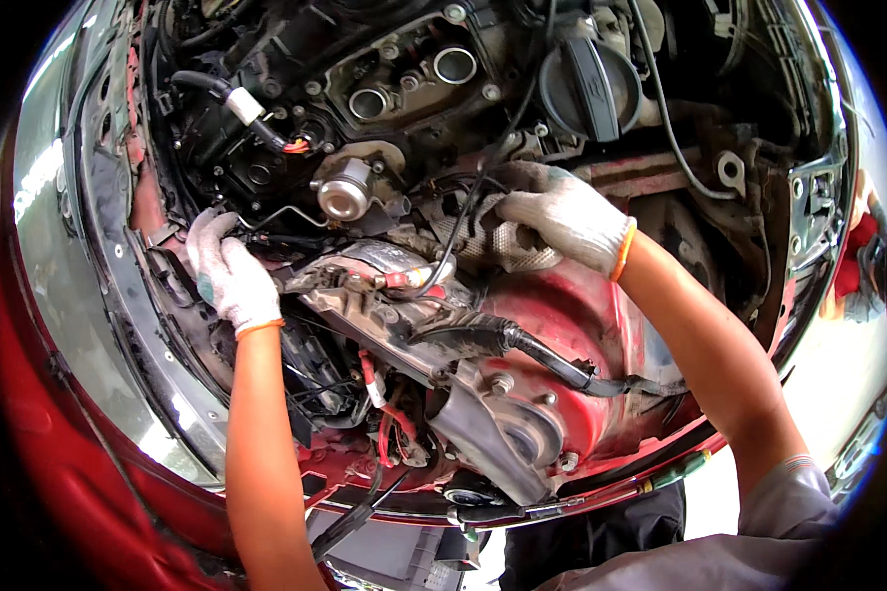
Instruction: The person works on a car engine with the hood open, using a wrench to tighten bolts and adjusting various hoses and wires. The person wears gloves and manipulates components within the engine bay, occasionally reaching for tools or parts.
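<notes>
Both my hands wear whitish knit gloves with orange cuffs, and both reach into a car's engine bay. My left hand [225,271] lies at the left side, fingers stretched forward and slightly apart, next to a thin metal pipe [291,214] and dark parts. Right of centre, my right hand [567,219] bends its fingers over a dimpled grey metal heat shield [517,246]. Its fingertips are partly hidden beside a black cable [473,187], so what they hold cannot be made out. Between the hands sits a round silver metal component [345,190].
Behind are the engine top with two round openings [454,66] and a black round cap [591,89]. Nearer me lie a red dome-shaped housing [562,315], a black wrapped hose [552,360] and red cables [389,424]. A green-handled tool [680,471] rests along the front edge.
</notes>
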`<state>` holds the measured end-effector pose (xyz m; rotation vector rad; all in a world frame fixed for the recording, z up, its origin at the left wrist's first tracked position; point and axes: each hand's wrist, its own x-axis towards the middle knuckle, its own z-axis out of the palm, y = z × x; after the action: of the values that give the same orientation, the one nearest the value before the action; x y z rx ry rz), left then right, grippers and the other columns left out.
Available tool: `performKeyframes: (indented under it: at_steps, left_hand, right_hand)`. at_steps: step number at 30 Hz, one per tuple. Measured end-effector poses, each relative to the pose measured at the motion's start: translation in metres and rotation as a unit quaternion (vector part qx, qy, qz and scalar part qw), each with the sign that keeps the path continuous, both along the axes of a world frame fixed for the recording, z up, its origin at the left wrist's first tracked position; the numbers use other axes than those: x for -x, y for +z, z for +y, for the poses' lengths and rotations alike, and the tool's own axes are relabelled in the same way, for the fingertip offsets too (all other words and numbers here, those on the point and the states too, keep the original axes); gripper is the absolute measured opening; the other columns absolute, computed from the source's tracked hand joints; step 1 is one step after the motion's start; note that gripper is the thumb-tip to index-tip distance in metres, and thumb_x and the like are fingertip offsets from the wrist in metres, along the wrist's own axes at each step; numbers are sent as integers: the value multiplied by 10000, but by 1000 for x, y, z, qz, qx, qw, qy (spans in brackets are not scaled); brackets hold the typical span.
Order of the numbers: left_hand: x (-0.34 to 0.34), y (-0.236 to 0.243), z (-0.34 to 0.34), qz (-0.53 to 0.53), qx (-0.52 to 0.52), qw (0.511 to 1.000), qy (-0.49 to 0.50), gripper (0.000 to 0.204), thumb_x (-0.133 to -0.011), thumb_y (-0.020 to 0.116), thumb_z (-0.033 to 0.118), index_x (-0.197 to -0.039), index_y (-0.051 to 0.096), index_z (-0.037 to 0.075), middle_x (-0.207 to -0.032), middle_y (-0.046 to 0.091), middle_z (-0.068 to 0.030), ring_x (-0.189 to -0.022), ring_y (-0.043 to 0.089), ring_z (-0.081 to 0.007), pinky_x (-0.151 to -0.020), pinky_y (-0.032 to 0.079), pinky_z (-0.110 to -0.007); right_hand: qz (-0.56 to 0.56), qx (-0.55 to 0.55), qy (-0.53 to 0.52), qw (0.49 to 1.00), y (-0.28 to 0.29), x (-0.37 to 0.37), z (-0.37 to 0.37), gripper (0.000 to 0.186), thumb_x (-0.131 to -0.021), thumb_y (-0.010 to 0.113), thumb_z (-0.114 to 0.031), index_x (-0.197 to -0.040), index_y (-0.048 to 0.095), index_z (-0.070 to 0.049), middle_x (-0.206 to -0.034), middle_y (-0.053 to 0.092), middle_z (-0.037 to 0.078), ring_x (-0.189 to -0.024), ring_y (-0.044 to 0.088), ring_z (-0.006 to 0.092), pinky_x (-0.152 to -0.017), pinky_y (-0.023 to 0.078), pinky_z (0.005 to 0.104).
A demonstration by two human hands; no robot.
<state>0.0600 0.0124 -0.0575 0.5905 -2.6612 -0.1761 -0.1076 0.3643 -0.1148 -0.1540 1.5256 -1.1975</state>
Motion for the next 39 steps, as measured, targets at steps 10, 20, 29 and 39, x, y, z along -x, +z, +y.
performKeyframes:
  at_steps: [10, 20, 29, 39]
  left_hand:
    - [11, 0, 10, 28, -4, 999, 16, 226, -821, 521, -9, -959, 690, 50, -1213, 630, -158, -1166, 600, -344, -1039, 465, -433]
    - [0, 2, 8, 24, 10, 998, 53, 218, -828, 540, 11, -959, 695, 92, -1257, 630, -135, -1187, 597, -349, -1037, 473, -436]
    - [11, -7, 0, 6, 75, 997, -17, 217, -925, 500, 65, -1042, 683, 68, -1247, 626, -148, -1200, 574, -344, -1079, 434, -450]
    - [53, 20, 50, -151, 130, 968, -153, 128, -892, 607, 110, -958, 682, 31, -1095, 656, -171, -1085, 585, -382, -976, 457, -488]
  right_hand:
    - [-7, -4, -276, 961, 0, 0, 45, 375, -882, 678, -133, -1224, 640, 17, -999, 691, 61, -869, 619, 134, -816, 503, 275]
    - [286, -125, -143, 939, 53, -53, 139, 216, -923, 607, -9, -1129, 670, 2, -1054, 707, 112, -964, 661, 186, -882, 518, 301]
    - [513, -124, 90, 845, 86, -116, 255, 204, -727, 709, -60, -928, 700, -92, -924, 717, 94, -853, 682, 317, -786, 532, 449]
    - [478, -199, -159, 841, 81, -100, 263, 123, -866, 681, -206, -897, 700, -88, -811, 701, 119, -790, 690, 337, -712, 546, 447]
